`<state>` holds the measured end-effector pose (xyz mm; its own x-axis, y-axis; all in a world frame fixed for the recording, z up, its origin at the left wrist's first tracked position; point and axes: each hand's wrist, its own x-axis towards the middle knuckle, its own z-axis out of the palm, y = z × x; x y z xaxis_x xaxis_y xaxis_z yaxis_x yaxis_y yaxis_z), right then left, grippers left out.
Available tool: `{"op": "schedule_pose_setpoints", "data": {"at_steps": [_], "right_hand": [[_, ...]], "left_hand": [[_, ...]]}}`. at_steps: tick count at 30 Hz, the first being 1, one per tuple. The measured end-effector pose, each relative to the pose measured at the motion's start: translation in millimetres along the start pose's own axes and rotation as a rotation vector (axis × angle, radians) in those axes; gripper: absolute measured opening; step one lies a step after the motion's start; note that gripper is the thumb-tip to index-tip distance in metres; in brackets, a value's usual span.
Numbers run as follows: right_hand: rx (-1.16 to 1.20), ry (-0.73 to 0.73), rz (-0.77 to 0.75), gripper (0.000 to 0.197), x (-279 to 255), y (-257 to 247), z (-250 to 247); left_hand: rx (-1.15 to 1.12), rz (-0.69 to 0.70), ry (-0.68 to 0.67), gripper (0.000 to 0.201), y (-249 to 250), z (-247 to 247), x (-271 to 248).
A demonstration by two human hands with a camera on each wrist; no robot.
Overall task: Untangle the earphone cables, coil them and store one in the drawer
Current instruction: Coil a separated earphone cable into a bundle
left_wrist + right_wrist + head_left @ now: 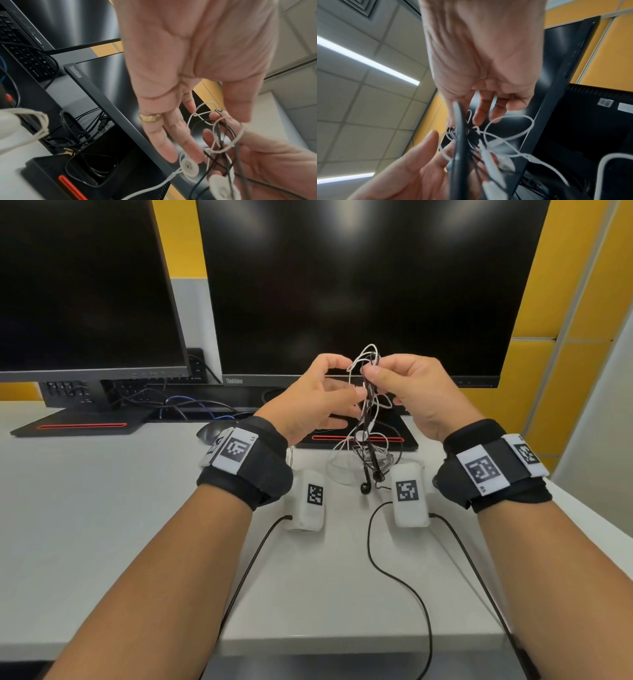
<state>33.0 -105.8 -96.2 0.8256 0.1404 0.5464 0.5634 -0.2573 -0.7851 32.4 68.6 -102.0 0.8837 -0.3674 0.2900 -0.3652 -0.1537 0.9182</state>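
A tangle of white and black earphone cables [369, 409] hangs above the white desk [102, 525], in front of the middle monitor. My right hand [371, 373] pinches the top of the tangle between thumb and fingers. My left hand [346, 378] is beside it with relaxed fingers that touch the white loops without gripping. A black earbud [365, 487] dangles at the bottom, just above the desk. From the left wrist, the cables [221, 135] and a white earbud [189, 167] lie against my left hand [197, 129]. The right wrist view shows my right hand [481, 116] on the cables [505, 135]. No drawer is in view.
Two dark monitors [359, 285] [85, 285] stand at the back, the middle one on a black base [409, 436] with a red stripe. A mouse [212, 431] lies left of it. Two white marker boxes [310, 498] [409, 494] with black leads hang under my wrists.
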Motion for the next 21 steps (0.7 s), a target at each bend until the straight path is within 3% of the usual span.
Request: {"op": "schedule_pose_setpoints", "data": {"at_steps": [4,8,12,15,21], "right_hand": [[0.006,0.021,0.031,0.010,2.0,2.3,-0.4],[0.081,-0.018,0.086,0.013,5.8,6.5,-0.2],[0.125,0.004,0.145,0.017,6.6,6.0,-0.7],[0.227,0.045,0.195,0.021,6.5,3.1,-0.2],[0.505,0.114,0.266,0.020,8.0,0.6,-3.2]], "left_hand": [[0.007,0.006,-0.024,0.062,-1.2,2.1,-0.1],[0.045,0.046,0.115,0.063,-2.3,2.8,0.7],[0.142,0.065,0.212,0.043,-4.6,-1.8,4.9],[0.234,0.086,0.176,0.025,-5.9,-3.1,5.2],[0.432,0.029,0.123,0.016,-6.3,-2.5,7.1]]}}
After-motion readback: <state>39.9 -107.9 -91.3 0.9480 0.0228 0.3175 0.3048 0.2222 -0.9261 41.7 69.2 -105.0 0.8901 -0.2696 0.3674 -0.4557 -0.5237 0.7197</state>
